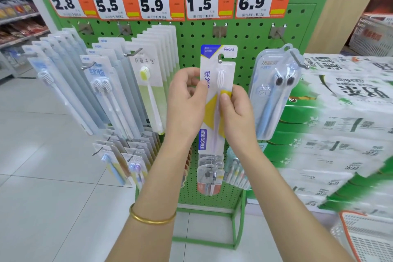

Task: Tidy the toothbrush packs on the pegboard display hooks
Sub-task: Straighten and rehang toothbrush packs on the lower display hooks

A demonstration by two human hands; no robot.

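A white FROG toothbrush pack (214, 74) with purple and yellow print hangs from a metal hook (220, 61) on the green pegboard (244, 34). My left hand (187, 100) pinches the pack's left edge. My right hand (236, 110) pinches its right side, thumb on the front. Left of it hang rows of other packs: a yellow-headed brush pack (148, 83), a twin-brush pack (102, 83) and a pale blue row (59, 78). To the right, a clear blister pack (274, 91) with two dark-headed brushes hangs on its own hook.
Orange-and-white price tags (161, 2) line the top of the board. Smaller packs (131, 159) hang on lower hooks. Stacked tissue cartons (340, 125) stand close on the right. A white basket (365, 238) sits at the lower right. White tiled floor lies to the left.
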